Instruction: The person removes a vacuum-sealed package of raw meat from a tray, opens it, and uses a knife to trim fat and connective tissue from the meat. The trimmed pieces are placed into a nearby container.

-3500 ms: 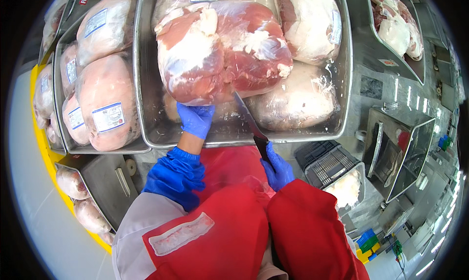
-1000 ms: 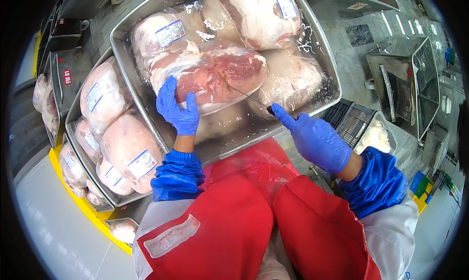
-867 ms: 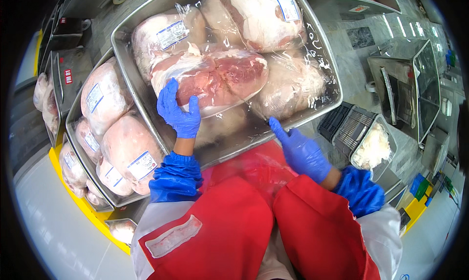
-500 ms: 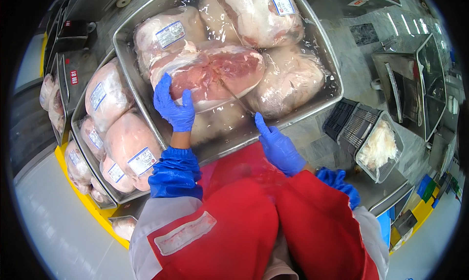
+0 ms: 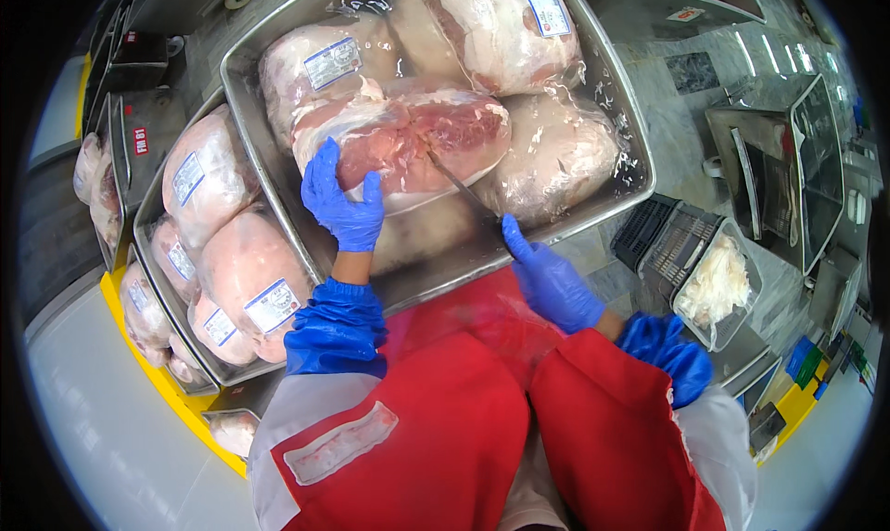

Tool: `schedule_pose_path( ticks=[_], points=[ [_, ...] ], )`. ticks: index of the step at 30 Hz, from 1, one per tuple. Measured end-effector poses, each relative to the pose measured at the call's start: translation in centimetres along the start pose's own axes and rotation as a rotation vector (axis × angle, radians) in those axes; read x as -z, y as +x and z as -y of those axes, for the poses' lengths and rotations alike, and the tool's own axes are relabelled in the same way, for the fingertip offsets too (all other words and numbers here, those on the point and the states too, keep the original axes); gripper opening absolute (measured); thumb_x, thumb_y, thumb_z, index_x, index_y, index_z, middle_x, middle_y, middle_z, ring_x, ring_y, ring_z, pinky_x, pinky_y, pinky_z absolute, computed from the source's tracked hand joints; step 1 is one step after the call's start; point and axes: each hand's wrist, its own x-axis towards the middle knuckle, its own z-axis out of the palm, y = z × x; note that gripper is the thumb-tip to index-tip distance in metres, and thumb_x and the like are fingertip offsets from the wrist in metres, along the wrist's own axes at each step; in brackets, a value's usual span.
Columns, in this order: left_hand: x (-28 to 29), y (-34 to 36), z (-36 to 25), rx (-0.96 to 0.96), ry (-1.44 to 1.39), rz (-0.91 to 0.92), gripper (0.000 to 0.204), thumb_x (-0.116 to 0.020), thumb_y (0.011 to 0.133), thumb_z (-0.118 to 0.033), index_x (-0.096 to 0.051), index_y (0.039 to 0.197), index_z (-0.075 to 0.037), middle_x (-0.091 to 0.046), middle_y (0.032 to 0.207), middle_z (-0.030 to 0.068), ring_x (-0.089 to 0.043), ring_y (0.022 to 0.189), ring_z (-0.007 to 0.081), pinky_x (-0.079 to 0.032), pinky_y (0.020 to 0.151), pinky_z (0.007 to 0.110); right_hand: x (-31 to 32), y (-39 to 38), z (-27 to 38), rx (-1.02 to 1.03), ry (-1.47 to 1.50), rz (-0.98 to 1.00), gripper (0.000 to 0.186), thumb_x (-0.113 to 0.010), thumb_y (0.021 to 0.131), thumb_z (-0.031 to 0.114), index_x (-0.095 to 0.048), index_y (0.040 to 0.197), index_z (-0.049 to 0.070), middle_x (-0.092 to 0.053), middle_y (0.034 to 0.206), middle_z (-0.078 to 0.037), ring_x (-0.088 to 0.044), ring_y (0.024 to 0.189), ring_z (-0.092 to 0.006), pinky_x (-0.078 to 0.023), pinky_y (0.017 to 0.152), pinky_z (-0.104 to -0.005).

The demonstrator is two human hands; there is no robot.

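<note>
A large unwrapped cut of red meat with pale fat [image 5: 375, 151] lies across wrapped pieces in a steel tub. My left hand [image 5: 345, 205], in a blue glove, rests against its near left side with thumb and fingers apart. In my blue-gloved right hand [image 5: 554, 285] is a knife [image 5: 454, 181], gripped with the thumb laid along the top. Its narrow blade runs up and to the left, and the tip meets the middle of the red surface. The handle is mostly hidden by the fingers.
Around the cut, the steel tub [image 5: 269, 183] holds several plastic-wrapped, labelled pieces [image 5: 556, 151]. Another tub to the left holds more wrapped pieces [image 5: 255, 262]. On the right stand a dark crate [image 5: 649, 230] and a basket of pale scraps [image 5: 716, 281].
My right hand and the knife have shifted a little to the right, drawn slightly back from the meat. My left hand keeps its place on the cut. The whole view has shifted slightly.
</note>
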Motion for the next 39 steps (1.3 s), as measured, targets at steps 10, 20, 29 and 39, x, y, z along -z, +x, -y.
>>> schedule_pose_path(
  ticks=[10, 20, 29, 39],
  points=[
    [0.1, 0.3, 0.4, 0.019, 0.032, 0.031, 0.06, -0.065, 0.069, -0.035, -0.049, 0.118, -0.006, -0.053, 0.118, 0.0102, -0.047, 0.106, 0.0298, -0.033, 0.092, 0.04, 0.6, -0.7, 1.7, -0.074, 0.105, -0.017, 0.067, -0.044, 0.079, 0.004, -0.017, 0.139, 0.014, -0.053, 0.08, -0.023, -0.054, 0.062, -0.0369, -0.046, 0.058, -0.0422],
    [0.1, 0.0, -0.2, 0.029, 0.021, 0.052, 0.063, -0.067, 0.066, -0.035, -0.048, 0.119, -0.007, -0.052, 0.119, 0.0097, -0.045, 0.108, 0.0295, -0.031, 0.094, 0.04, 1.9, 0.2, 1.9, -0.446, 0.765, 0.166, 0.065, -0.052, 0.083, 0.013, -0.021, 0.138, 0.024, -0.056, 0.077, -0.011, -0.052, 0.059, -0.0159, -0.045, 0.055, -0.0285],
    [0.3, -0.1, 0.6, 0.004, 0.011, 0.062, 0.065, -0.066, 0.066, -0.036, -0.047, 0.121, -0.006, -0.051, 0.12, 0.0103, -0.044, 0.108, 0.0319, -0.032, 0.095, 0.042, -4.7, 6.6, 2.8, -0.095, 0.65, -0.266, 0.063, -0.051, 0.082, 0.006, -0.021, 0.137, 0.01, -0.053, 0.092, -0.029, -0.055, 0.076, -0.0384, -0.044, 0.071, -0.0355],
    [0.9, 0.0, 0.0, 0.014, 0.058, 0.081, 0.061, -0.068, 0.067, -0.031, -0.048, 0.118, -0.005, -0.051, 0.12, 0.0116, -0.046, 0.109, 0.0299, -0.032, 0.095, 0.04, 6.0, 0.4, 3.0, -0.075, -0.172, 0.194, 0.075, -0.047, 0.074, 0.0, -0.012, 0.14, 0.012, -0.051, 0.071, -0.022, -0.052, 0.06, -0.0374, -0.043, 0.059, -0.0452]
  ],
)
